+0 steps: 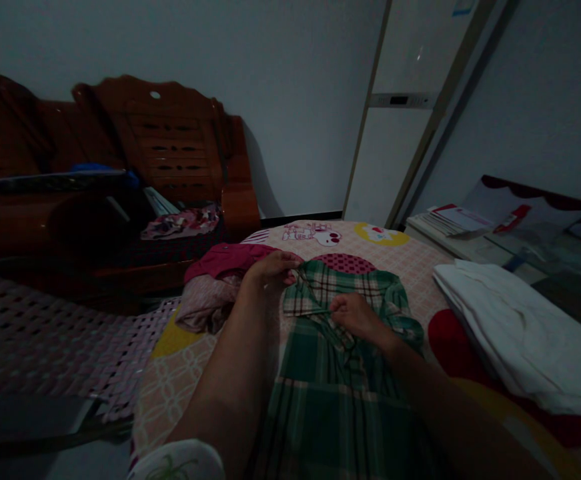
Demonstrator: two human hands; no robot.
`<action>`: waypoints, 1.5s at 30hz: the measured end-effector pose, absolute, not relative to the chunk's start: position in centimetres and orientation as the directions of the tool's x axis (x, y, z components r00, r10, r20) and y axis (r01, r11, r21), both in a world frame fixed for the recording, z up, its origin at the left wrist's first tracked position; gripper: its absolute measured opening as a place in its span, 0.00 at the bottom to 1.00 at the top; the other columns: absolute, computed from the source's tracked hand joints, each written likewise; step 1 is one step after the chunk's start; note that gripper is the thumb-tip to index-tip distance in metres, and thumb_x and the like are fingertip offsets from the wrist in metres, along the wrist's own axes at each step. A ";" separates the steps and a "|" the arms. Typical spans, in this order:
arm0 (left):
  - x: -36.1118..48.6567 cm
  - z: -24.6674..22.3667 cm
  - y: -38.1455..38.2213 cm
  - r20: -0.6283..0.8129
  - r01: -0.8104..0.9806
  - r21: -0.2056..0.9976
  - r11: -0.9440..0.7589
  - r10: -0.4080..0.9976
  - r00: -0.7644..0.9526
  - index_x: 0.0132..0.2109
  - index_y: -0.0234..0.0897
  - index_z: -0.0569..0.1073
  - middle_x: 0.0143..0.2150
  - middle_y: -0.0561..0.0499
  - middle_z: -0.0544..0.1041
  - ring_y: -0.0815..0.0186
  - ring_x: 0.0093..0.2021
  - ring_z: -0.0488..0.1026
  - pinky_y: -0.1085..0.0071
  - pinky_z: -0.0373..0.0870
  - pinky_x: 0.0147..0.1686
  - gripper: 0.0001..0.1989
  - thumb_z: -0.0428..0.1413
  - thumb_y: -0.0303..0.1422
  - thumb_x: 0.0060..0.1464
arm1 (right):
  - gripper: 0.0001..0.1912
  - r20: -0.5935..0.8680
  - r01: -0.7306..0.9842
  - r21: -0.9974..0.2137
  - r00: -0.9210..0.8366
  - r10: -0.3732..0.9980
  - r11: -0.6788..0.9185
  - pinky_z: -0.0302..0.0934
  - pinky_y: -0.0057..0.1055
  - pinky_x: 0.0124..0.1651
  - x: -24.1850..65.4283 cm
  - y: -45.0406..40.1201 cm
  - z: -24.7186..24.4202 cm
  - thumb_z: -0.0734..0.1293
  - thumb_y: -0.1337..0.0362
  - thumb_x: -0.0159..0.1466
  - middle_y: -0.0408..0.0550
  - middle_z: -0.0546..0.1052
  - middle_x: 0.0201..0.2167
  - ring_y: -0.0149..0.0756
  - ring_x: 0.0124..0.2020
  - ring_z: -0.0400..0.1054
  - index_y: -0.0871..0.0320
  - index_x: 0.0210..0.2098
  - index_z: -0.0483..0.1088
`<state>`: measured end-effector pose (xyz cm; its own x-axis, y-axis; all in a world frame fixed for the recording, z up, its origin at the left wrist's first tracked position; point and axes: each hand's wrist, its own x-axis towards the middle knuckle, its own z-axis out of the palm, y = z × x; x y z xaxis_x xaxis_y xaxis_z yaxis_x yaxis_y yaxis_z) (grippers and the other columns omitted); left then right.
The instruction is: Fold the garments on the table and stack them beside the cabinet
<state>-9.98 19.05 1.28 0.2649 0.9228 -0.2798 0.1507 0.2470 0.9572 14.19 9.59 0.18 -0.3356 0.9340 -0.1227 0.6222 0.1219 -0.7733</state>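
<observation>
A green plaid shirt (320, 413) lies spread over the patterned cloth in front of me, its upper part bunched and folded. My left hand (274, 267) pinches the shirt's far left edge near the collar. Closer to me and to the right, my right hand (353, 313) is closed on the edge of a fold in the same shirt; its fingertips are partly hidden. Just left of my left hand sit a crumpled magenta garment (220, 260) and a greyish-pink garment (207, 301).
A patterned cloth (165, 393) covers the table. Folded white cloth (520, 327) lies at the right. A woven chair (60, 340) stands at left, a wooden sofa (170, 147) behind it. Papers (450, 220) lie on a cabinet at right, near a tall air conditioner (395, 147).
</observation>
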 end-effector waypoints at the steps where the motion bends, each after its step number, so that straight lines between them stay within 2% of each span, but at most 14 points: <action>1: -9.5 1.4 19.1 -0.287 0.109 0.958 0.267 0.921 0.264 0.42 0.31 0.75 0.23 0.54 0.73 0.71 0.23 0.72 0.72 0.75 0.29 0.08 0.60 0.28 0.54 | 0.07 -0.177 0.624 -0.779 -0.310 0.934 0.060 0.52 0.23 0.22 14.4 9.7 0.3 0.62 0.75 0.50 0.38 0.69 0.17 0.28 0.19 0.63 0.59 0.26 0.70; 5: -7.4 1.6 19.3 -0.177 -0.074 0.973 0.218 0.915 0.364 0.52 0.33 0.73 0.39 0.45 0.80 0.65 0.39 0.79 0.67 0.76 0.43 0.17 0.60 0.26 0.53 | 0.07 -0.294 0.652 -0.758 -0.304 0.906 -0.027 0.53 0.24 0.21 15.2 9.7 0.8 0.62 0.75 0.50 0.37 0.68 0.14 0.30 0.16 0.62 0.58 0.27 0.69; 8: -6.7 1.7 19.6 -0.031 -0.085 0.994 0.069 0.924 0.381 0.51 0.33 0.74 0.48 0.42 0.79 0.65 0.45 0.78 0.67 0.73 0.47 0.20 0.63 0.25 0.49 | 0.05 -0.187 0.703 -0.699 -0.358 0.915 0.133 0.53 0.24 0.24 15.2 9.5 0.8 0.65 0.74 0.52 0.39 0.71 0.18 0.30 0.20 0.65 0.60 0.27 0.71; 12: -7.7 2.1 19.7 -0.166 0.278 0.958 0.076 0.934 0.317 0.36 0.30 0.77 0.28 0.48 0.79 0.67 0.30 0.77 0.70 0.74 0.36 0.07 0.63 0.29 0.48 | 0.04 -0.047 0.777 -0.539 -0.412 0.910 0.324 0.53 0.26 0.30 14.8 9.4 0.8 0.67 0.70 0.56 0.44 0.75 0.23 0.32 0.27 0.67 0.60 0.26 0.74; 15: -8.6 2.6 19.3 -0.323 0.552 0.824 0.129 0.907 0.270 0.24 0.30 0.76 0.19 0.50 0.75 0.65 0.22 0.73 0.71 0.71 0.27 0.09 0.67 0.31 0.41 | 0.06 -0.047 0.789 -0.520 -0.409 0.911 0.327 0.52 0.26 0.30 14.8 9.4 0.7 0.66 0.70 0.57 0.45 0.76 0.23 0.32 0.27 0.68 0.60 0.27 0.75; 19: -8.5 3.0 18.8 -0.446 0.651 0.748 0.130 0.825 0.347 0.21 0.33 0.75 0.17 0.51 0.74 0.66 0.20 0.71 0.74 0.68 0.22 0.11 0.70 0.31 0.32 | 0.05 -0.062 0.779 -0.547 -0.404 0.913 0.308 0.53 0.25 0.30 15.0 9.5 0.4 0.66 0.70 0.57 0.45 0.76 0.24 0.32 0.27 0.68 0.60 0.28 0.75; 22: -8.0 3.1 18.6 -0.478 0.686 0.723 0.081 0.776 0.412 0.20 0.34 0.74 0.15 0.53 0.72 0.69 0.18 0.69 0.76 0.65 0.20 0.09 0.68 0.31 0.34 | 0.05 -0.050 0.765 -0.566 -0.402 0.914 0.306 0.53 0.25 0.29 15.0 9.7 0.2 0.65 0.70 0.56 0.44 0.74 0.23 0.31 0.27 0.67 0.60 0.27 0.74; 25: -7.6 3.5 18.4 -0.418 0.607 0.790 0.082 0.796 0.437 0.22 0.33 0.73 0.15 0.52 0.72 0.67 0.18 0.71 0.75 0.67 0.21 0.11 0.66 0.34 0.41 | 0.06 -0.034 0.732 -0.609 -0.411 0.911 0.308 0.52 0.25 0.27 15.1 9.8 0.3 0.66 0.71 0.55 0.41 0.71 0.19 0.30 0.24 0.65 0.59 0.22 0.70; 29: -5.8 3.9 17.9 -0.281 0.350 0.930 0.116 0.838 0.468 0.28 0.31 0.75 0.22 0.49 0.76 0.67 0.22 0.74 0.73 0.71 0.25 0.13 0.64 0.38 0.48 | 0.13 -0.174 0.667 -0.729 -0.396 0.902 0.152 0.49 0.23 0.20 15.4 9.8 0.4 0.65 0.70 0.56 0.36 0.64 0.13 0.27 0.16 0.61 0.57 0.17 0.61; 34: -2.7 3.4 17.7 -0.147 0.061 0.988 0.140 0.768 0.623 0.37 0.30 0.77 0.37 0.44 0.80 0.62 0.37 0.78 0.66 0.76 0.39 0.13 0.65 0.37 0.49 | 0.11 -0.274 0.562 -0.827 -0.401 0.874 -0.002 0.52 0.24 0.17 16.5 10.5 0.2 0.66 0.66 0.57 0.37 0.68 0.13 0.29 0.14 0.63 0.57 0.20 0.64; 36: -2.7 3.1 18.2 0.001 -0.087 0.995 0.056 0.835 0.550 0.41 0.31 0.77 0.43 0.42 0.79 0.61 0.43 0.78 0.64 0.75 0.44 0.14 0.65 0.34 0.48 | 0.13 -0.273 0.556 -0.831 -0.399 0.875 -0.006 0.53 0.24 0.16 17.0 10.9 0.1 0.67 0.61 0.59 0.40 0.71 0.15 0.29 0.14 0.63 0.57 0.20 0.65; 39: -4.3 2.2 19.5 0.122 -0.143 0.985 -0.096 0.976 0.181 0.42 0.31 0.75 0.39 0.45 0.79 0.66 0.38 0.78 0.67 0.74 0.43 0.13 0.63 0.31 0.47 | 0.20 -0.254 0.604 -0.797 -0.305 0.918 -0.020 0.53 0.25 0.17 17.7 11.6 -0.1 0.65 0.50 0.62 0.43 0.73 0.16 0.29 0.13 0.63 0.58 0.21 0.67; 42: -6.5 0.7 20.7 0.048 0.048 0.998 -0.042 0.989 -0.137 0.40 0.31 0.75 0.31 0.49 0.78 0.68 0.29 0.76 0.70 0.74 0.34 0.11 0.59 0.29 0.48 | 0.19 -0.076 0.694 -0.720 -0.087 0.993 0.006 0.57 0.26 0.21 18.0 12.3 -0.6 0.62 0.51 0.65 0.46 0.75 0.20 0.32 0.19 0.68 0.59 0.27 0.71; 45: -7.5 -0.9 21.3 -0.040 0.307 0.945 0.111 0.973 -0.228 0.37 0.30 0.76 0.26 0.50 0.77 0.68 0.26 0.74 0.74 0.71 0.29 0.08 0.56 0.27 0.48 | 0.16 0.157 0.808 -0.578 -0.025 0.987 0.112 0.62 0.28 0.34 17.7 12.9 -1.3 0.61 0.55 0.67 0.53 0.80 0.33 0.39 0.35 0.75 0.61 0.38 0.74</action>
